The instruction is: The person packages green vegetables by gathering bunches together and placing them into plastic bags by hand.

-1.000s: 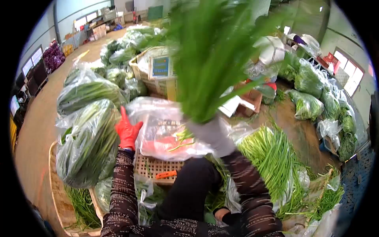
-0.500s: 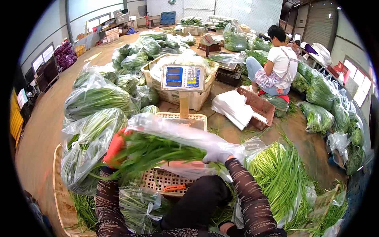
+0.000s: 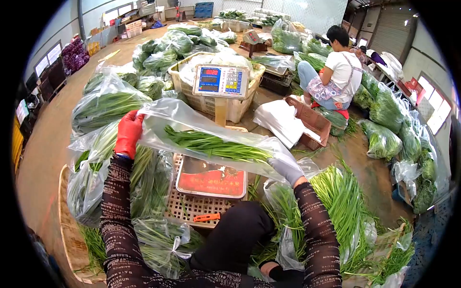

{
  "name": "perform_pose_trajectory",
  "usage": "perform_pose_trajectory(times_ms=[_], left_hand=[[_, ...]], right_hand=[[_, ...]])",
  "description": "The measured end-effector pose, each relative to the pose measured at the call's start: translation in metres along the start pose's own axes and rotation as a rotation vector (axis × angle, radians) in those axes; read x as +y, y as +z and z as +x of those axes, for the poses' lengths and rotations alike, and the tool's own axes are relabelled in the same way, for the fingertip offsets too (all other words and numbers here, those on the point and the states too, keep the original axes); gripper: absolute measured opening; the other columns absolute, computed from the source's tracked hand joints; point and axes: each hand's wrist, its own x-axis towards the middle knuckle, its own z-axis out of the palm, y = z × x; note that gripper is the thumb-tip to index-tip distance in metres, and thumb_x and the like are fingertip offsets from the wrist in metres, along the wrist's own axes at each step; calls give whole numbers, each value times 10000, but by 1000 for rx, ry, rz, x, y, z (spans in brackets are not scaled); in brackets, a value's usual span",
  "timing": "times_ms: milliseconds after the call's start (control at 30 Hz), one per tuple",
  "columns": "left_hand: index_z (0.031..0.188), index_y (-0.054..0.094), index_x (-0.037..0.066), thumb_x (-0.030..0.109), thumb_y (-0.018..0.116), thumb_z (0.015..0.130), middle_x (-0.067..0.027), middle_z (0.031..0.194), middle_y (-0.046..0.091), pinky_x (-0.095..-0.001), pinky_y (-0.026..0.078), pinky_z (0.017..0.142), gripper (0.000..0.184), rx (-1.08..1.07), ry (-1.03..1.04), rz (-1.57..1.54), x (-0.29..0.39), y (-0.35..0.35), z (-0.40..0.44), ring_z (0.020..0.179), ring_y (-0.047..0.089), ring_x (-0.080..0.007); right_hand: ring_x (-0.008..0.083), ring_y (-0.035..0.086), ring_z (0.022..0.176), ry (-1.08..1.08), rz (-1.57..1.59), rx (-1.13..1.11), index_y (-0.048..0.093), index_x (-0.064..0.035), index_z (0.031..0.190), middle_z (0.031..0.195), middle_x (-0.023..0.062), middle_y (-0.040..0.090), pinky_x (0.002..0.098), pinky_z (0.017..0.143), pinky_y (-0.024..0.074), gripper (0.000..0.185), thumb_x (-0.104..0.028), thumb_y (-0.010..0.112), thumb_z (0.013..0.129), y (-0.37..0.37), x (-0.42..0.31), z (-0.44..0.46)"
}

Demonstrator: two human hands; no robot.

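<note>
We have long, flat green stalks [image 3: 216, 145] inside a clear plastic bag [image 3: 180, 115] above the silver scale plate with a red panel [image 3: 211, 184]. Our red-gloved left hand [image 3: 128, 134] grips its left end, our grey-gloved right hand [image 3: 286, 168] its right. We see no knot there; a knotted clear bag of greens [image 3: 158, 245] at near left looks finished, while a loose yellow-green pile [image 3: 336, 197] at right lies unbagged.

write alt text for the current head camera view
A red-gloved left hand and grey-gloved right hand hold a clear plastic bag with long green leaves inside over a scale. Bagged greens lie at left; another person sits beyond.
</note>
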Motion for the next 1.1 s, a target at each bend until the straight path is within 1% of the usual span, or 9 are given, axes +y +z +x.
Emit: perform_pose_trajectory(times_ms=[133, 267, 333, 533, 633, 833, 900, 1067, 1100], left_hand=[[1004, 643, 54, 285, 607, 853, -53, 734, 649, -270, 421, 482, 278, 93, 105, 77, 5, -1, 7, 528, 526, -100], [1250, 491, 112, 272, 619, 845, -100, 1026, 616, -281, 462, 589, 454, -294, 7, -57, -16, -20, 39, 735, 565, -134], [1372, 347, 183, 223, 635, 830, -174, 1314, 414, -339, 356, 972, 615, -348, 52, -78, 13, -29, 19, 1176, 431, -237], [1321, 400, 3, 165, 510, 889, -156, 1324, 440, -362, 281, 1043, 474, 209, 544, -147, 123, -22, -88, 1237, 395, -243], [1245, 486, -15, 81, 474, 869, -132, 1260, 509, -346, 287, 1040, 388, -118, 606, -286, 171, 16, -175, 1185, 455, -232], [1163, 542, 9, -2, 524, 857, -83, 1083, 609, -291, 426, 919, 307, -1527, -92, -907, 184, 155, -381, 1043, 557, -161], [1188, 521, 9, 22, 530, 875, -96, 1095, 605, -286, 433, 916, 313, -1727, -225, -875, 188, 183, -440, 1045, 559, -160], [1167, 524, 6, 119, 571, 858, -111, 1096, 602, -279, 448, 870, 333, -1691, -296, -768, 178, 245, -529, 1019, 567, -164], [1186, 506, 7, 171, 588, 849, -110, 1099, 598, -278, 453, 852, 384, -1677, -228, -756, 177, 253, -533, 1009, 570, -165]], right_hand=[[160, 536, 1004, -274, 229, 65, 493, -11, 1197, 1101, 68, 573, 280, 876, 422, 387, -52, 576, 821, -32, -48, -32], [109, 547, 951, -15, 906, -87, 545, 39, 1120, 1046, 62, 603, 259, 858, 433, 306, -94, 600, 851, -86, -99, -88], [106, 550, 921, 25, 815, 58, 554, 35, 1110, 988, 59, 618, 248, 841, 436, 301, -105, 598, 847, -112, -105, -135], [121, 589, 801, 457, 729, 573, 572, 42, 1049, 899, 76, 626, 239, 732, 473, 267, -122, 587, 838, -123, -1, -278], [123, 585, 708, 752, 603, 794, 585, 41, 988, 851, 85, 632, 234, 654, 476, 239, -124, 571, 816, -78, 77, -354], [275, 621, 701, 962, -246, 745, 580, 63, 950, 778, 157, 634, 364, 655, 494, 369, -269, 612, 793, 9, 112, -424], [415, 587, 864, 1303, -172, 632, 542, 88, 1001, 909, 279, 605, 416, 784, 460, 538, -366, 674, 745, 13, 98, -421], [388, 549, 1000, 1284, -395, 599, 473, 127, 1099, 1047, 304, 556, 420, 860, 424, 899, -600, 702, 623, 70, 125, -430], [369, 565, 950, 1278, 64, 641, 485, 117, 1087, 1006, 279, 574, 412, 835, 433, 802, -483, 754, 629, 49, 106, -424]])
